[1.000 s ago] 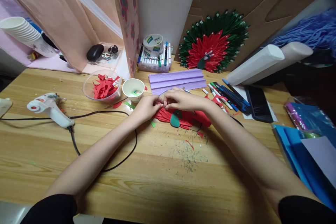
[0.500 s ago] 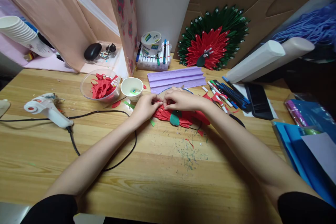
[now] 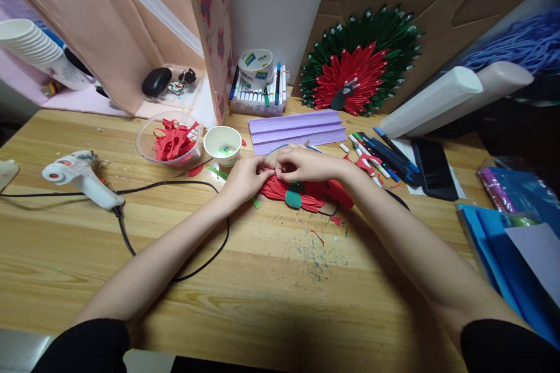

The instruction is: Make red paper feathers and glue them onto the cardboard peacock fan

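Observation:
A red paper craft (image 3: 310,201) of layered petals lies on the table below my hands, with a dark green rounded piece (image 3: 293,197) at its front. My left hand (image 3: 248,179) pinches at the craft's upper left edge, thumb against fingers. Right beside it, my right hand (image 3: 301,163) is bent over with its fingertips pressed together at the same red petals. The hands nearly touch and cover part of the craft. Behind my right hand, the rim of a round base shows. Whatever the fingertips pinch is too small to separate from the red paper.
Left of my hands stand a paper cup (image 3: 223,145) and a clear bowl (image 3: 168,140) of red scraps. A white glue gun (image 3: 85,179) lies with its cord looped near my left forearm. Purple crepe paper (image 3: 297,129), markers (image 3: 385,157) and a phone (image 3: 434,169) lie behind and right.
The whole view has shifted slightly, so everything sits a little further right. Both hands stay at the same place on the red petals, with hardly any finger movement.

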`<state>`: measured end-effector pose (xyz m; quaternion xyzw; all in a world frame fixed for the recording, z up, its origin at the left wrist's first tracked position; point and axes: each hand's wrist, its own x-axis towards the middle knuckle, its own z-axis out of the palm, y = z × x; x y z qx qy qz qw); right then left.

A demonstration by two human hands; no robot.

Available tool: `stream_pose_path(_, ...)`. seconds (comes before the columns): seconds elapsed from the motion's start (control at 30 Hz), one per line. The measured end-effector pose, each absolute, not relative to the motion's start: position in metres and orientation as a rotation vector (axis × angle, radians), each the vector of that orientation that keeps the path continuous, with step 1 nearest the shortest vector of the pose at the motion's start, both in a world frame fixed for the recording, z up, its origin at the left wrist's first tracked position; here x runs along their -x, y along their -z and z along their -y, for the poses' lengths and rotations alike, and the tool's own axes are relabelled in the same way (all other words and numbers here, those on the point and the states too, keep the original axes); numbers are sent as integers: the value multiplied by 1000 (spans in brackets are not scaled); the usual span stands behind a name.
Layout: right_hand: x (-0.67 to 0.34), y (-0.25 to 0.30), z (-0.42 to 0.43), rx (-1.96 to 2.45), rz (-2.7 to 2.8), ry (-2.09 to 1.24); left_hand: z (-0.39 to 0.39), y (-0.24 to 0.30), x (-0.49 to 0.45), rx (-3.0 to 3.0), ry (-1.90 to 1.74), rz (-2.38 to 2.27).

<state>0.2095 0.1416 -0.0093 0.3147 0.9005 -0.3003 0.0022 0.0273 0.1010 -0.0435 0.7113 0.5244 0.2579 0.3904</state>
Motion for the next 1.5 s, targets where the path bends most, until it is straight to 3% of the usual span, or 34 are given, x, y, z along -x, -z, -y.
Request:
stream_pose_path(0.4, -217, 2, -130, -1133, -2864, 1053, -101, 38, -26, -1752, -621, -1300)
stream_pose_path(0.87, -257, -4, -51, -1558, -2926, 1206, -101, 40, -26, -1709, -682, -1328)
stream_pose_path(1.5, -255, 32, -6, -1939, -2947, 1311, -101, 39, -24, -1774, -643, -1325)
